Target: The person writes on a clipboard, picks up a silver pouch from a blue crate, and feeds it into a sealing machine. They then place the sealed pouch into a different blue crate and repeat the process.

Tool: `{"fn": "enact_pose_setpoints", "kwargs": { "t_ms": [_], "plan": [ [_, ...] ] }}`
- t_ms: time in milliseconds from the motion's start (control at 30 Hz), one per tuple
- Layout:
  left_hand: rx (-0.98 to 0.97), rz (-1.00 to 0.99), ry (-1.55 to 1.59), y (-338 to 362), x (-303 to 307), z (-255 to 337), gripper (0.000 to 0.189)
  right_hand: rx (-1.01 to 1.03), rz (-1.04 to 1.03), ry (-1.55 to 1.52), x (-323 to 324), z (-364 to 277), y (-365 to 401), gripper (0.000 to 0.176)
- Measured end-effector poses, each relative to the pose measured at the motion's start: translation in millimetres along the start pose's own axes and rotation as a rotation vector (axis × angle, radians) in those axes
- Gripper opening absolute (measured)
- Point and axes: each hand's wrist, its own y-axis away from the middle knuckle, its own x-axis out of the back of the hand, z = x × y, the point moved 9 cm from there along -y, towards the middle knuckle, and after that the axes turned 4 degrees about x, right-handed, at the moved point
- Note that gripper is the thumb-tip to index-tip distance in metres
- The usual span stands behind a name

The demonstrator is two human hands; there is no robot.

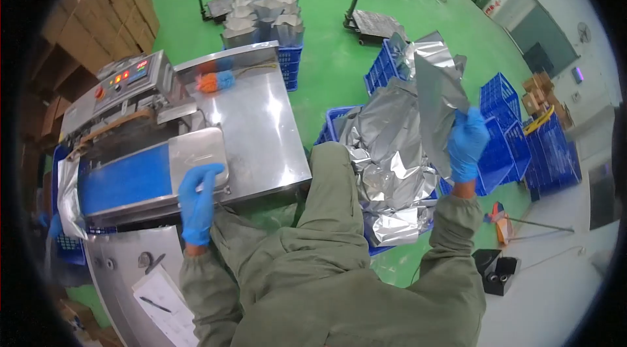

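Note:
My right hand [467, 141], in a blue glove, is closed on the edge of a flat silver foil bag [436, 102], raised over a heap of similar foil bags [385, 144]. The heap lies on blue crates [336, 118] to the right of my legs. My left hand [198, 200], gloved in blue too, is at the front edge of the sealing machine's metal plate [196, 157], beside the blue conveyor belt [127, 180]. Its thumb and fingers are apart, with nothing seen between them.
A steel table [255, 131] holds an orange and blue bundle [215, 81]. Filled foil bags [264, 14] stand in crates behind it. Floor scales [375, 23] are farther back. Blue crates [552, 157] stand at right. Paper [163, 301] and a pen lie at lower left.

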Motion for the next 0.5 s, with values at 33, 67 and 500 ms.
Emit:
{"fn": "enact_pose_setpoints", "kwargs": {
  "t_ms": [33, 67, 500],
  "plan": [
    [-0.036, -0.050, 0.044, -2, -14, 10, 0.016, 0.038, 0.042, -0.099, 11, -29, -14, 0.006],
    [-0.072, -0.096, 0.085, -5, -27, 20, 0.017, 0.046, 0.038, -0.125, 17, -56, -26, 0.006],
    [-0.173, 0.473, 0.594, -21, 106, 45, 0.029, -0.255, -0.260, -1.239, -134, -291, -19, 0.008]
  ]
}}
